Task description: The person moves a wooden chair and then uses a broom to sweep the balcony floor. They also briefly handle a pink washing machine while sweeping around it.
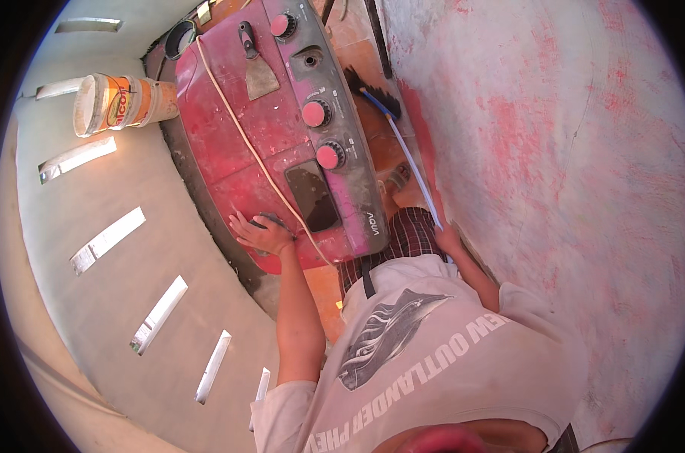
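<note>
My left hand rests with spread fingers on the top of a red twin-tub washing machine. A dark oval piece lies at its fingers and partly under the palm; I cannot tell whether it is loose or part of the lid. To the right, my right hand is wrapped round the blue handle of a broom. The broom's black bristles reach the floor beside the machine's control panel. A scraper with a wide blade and dark handle lies on the machine's far part, away from both hands.
A beige cord runs lengthwise over the machine. Three pinkish knobs stick up from its dark panel. An orange-and-white bucket is by the left wall, which has slot openings. The red-smeared wall rises close on the right.
</note>
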A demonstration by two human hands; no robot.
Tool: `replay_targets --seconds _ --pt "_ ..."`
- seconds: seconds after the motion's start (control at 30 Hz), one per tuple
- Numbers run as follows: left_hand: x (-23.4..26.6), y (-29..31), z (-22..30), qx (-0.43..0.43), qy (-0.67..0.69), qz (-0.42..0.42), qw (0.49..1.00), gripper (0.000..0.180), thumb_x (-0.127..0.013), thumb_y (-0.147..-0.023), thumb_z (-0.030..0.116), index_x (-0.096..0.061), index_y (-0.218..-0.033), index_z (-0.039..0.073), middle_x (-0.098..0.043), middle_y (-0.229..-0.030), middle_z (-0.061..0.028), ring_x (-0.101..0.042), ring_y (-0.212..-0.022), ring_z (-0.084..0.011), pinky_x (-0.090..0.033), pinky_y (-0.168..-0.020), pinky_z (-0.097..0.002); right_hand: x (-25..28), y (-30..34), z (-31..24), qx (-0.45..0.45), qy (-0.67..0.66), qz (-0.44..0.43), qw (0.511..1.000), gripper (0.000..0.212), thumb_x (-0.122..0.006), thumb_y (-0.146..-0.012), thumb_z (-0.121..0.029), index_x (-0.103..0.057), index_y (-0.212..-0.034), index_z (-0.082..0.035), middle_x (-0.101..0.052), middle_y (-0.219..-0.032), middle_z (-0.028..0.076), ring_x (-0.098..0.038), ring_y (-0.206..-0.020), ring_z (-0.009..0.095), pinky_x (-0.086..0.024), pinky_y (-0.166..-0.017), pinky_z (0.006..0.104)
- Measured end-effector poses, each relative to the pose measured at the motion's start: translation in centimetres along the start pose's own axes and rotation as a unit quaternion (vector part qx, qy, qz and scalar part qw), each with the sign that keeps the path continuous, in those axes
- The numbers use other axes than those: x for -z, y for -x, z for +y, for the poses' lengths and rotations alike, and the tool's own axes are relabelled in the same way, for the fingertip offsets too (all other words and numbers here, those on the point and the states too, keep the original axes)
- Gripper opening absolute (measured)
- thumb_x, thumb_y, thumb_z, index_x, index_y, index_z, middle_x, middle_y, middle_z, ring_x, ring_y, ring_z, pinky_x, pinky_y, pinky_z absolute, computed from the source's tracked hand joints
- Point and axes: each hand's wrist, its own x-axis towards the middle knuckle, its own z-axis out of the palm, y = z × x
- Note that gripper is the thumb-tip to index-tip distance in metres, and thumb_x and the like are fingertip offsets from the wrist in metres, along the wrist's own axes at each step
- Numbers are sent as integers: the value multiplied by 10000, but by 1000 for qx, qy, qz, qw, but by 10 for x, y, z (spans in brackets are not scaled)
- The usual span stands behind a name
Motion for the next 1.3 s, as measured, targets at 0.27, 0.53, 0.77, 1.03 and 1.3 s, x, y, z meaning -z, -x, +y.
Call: replay_targets --seconds 0.27,0.53,0.77,1.03,1.3 --pt "1 0 2 0 -1 8 1000 476 -420 -992 267 -474 -1434 99 -394 -1561 -103 -326 -1463 -299 -144 -1199 -584 41 74 37 -1 -134 -5 991 461 -534 -973 -266 -542 -1429 -194 -658 -784 212 -675 -735 300 -532 -730 421" --pt "-3 1 -2 6 -9 -1 1000 487 -410 -999 286 -455 -1448 105 -384 -1564 -110 -302 -1479 -286 -137 -1205 -574 57 -33 -135 187 -144 136 962 439 -495 -1006 -265 -521 -1440 -205 -683 -995 284 -689 -904 416 -544 -828 448" --pt "-4 3 0 11 3 4 1000 512 -378 -1010 350 -456 -1450 100 -383 -1564 -104 -303 -1478 -292 -150 -1198 -579 90 -169 -281 143 -96 118 978 417 -483 -949 -203 -602 -1348 -205 -667 -1188 221 -635 -1118 398 -496 -965 514" --pt "-6 3 -4 9 -8 3 1000 511 -360 -1027 368 -469 -1440 88 -379 -1565 -99 -311 -1474 -293 -157 -1195 -583 21 -143 -128 21 -65 47 997 522 -491 -982 -350 -438 -1497 -282 -586 -1350 206 -547 -1261 393 -427 -1056 483" --pt "-2 3 0 11 0 -1 1000 494 -405 -996 297 -463 -1441 91 -377 -1562 -116 -305 -1477 -285 -137 -1208 -566 -68 127 162 -130 -7 7 991 326 -484 -952 -283 -648 -1213 -179 -596 -1350 133 -647 -964 337 -521 -795 470"
